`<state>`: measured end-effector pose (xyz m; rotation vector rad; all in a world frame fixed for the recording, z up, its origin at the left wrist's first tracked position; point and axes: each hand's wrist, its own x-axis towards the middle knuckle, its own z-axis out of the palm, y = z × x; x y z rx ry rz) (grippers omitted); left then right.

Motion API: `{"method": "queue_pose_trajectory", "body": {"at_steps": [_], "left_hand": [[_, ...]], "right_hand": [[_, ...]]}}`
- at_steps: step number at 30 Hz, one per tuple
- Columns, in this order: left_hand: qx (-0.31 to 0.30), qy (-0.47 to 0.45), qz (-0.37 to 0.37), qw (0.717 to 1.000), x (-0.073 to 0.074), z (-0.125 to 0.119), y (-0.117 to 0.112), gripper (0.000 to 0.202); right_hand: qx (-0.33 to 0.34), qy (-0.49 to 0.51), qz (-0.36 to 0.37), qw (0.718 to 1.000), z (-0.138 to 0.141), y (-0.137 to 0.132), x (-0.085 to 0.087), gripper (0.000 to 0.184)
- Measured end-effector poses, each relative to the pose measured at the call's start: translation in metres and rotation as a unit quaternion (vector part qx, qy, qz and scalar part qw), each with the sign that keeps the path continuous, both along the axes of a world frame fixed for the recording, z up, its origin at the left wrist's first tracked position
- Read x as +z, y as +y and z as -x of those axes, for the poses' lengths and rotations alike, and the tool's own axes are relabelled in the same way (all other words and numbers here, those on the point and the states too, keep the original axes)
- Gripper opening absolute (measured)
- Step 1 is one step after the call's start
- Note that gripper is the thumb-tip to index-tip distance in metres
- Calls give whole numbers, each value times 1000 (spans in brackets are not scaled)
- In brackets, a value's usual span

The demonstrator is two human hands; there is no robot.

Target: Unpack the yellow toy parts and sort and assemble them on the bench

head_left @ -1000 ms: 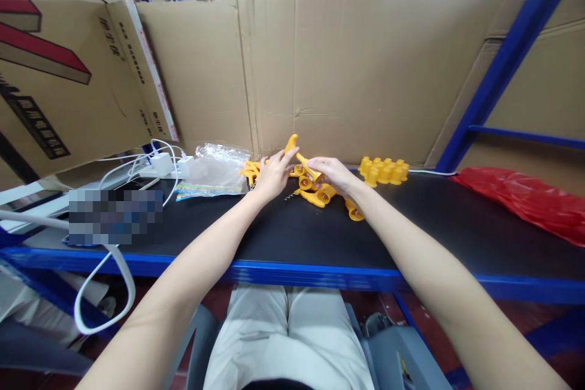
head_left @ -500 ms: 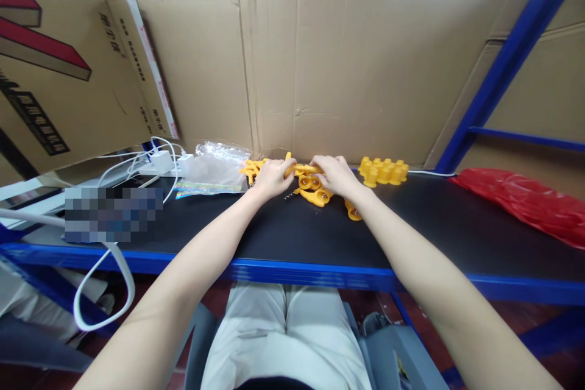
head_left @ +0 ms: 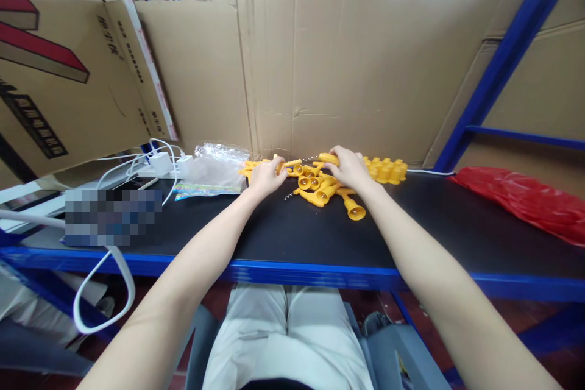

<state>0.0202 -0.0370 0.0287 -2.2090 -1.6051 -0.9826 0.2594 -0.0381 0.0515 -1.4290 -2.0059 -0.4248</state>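
My left hand (head_left: 267, 175) pinches a yellow plastic corkscrew body (head_left: 292, 163), whose narrow end points right. My right hand (head_left: 349, 167) grips a yellow corkscrew handle (head_left: 326, 158); its metal spiral (head_left: 311, 159) reaches left toward that narrow end. Whether the spiral's tip touches the body I cannot tell. Below and between the hands lies a pile of yellow bell-ended corkscrew parts (head_left: 314, 183), with one bell-ended piece (head_left: 355, 210) nearest me. More yellow parts (head_left: 247, 167) sit beside my left hand, partly hidden by it.
Yellow cup-shaped pieces (head_left: 388, 170) stand grouped at the right. A clear plastic bag (head_left: 219, 161) and white chargers with cables (head_left: 162, 163) lie left. A red plastic bag (head_left: 516, 198) rests far right. Cardboard (head_left: 365, 73) walls the back of the black shelf (head_left: 292, 237).
My right hand has moved right with the handle, away from my left hand, and the metal spiral now shows between them. My left hand has shifted slightly left.
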Motion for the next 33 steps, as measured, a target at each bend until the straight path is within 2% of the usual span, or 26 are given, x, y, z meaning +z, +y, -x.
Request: {"method": "queue_pose_trajectory", "body": {"at_steps": [5, 8, 12, 15, 18, 22, 24, 29, 33], "left_hand": [[41, -37, 39, 998, 0, 8, 5, 31], [51, -55, 48, 996, -1, 14, 10, 33], [45, -78, 30, 995, -5, 21, 19, 32], [54, -95, 20, 994, -9, 27, 26, 32], [60, -115, 17, 991, -12, 32, 32, 33], [69, -133, 9, 989, -17, 36, 39, 31], [73, -150, 15, 986, -18, 37, 41, 29], [48, -171, 35, 983, -20, 33, 40, 23], [13, -179, 55, 982, -22, 28, 39, 28]], "right_hand": [[-102, 67, -60, 991, -28, 13, -3, 23], [-162, 108, -58, 979, -45, 22, -4, 29], [-210, 175, 36, 961, -63, 34, -11, 31], [-235, 183, 112, 948, -74, 42, -23, 30], [-235, 167, 170, 942, -82, 48, -37, 28], [-218, 178, 207, 937, -90, 52, -50, 25], [-221, 187, 231, 929, -92, 51, -51, 26], [-291, 178, 242, 909, -90, 48, -43, 30], [-285, 178, 259, 906, -92, 49, -43, 30]]}}
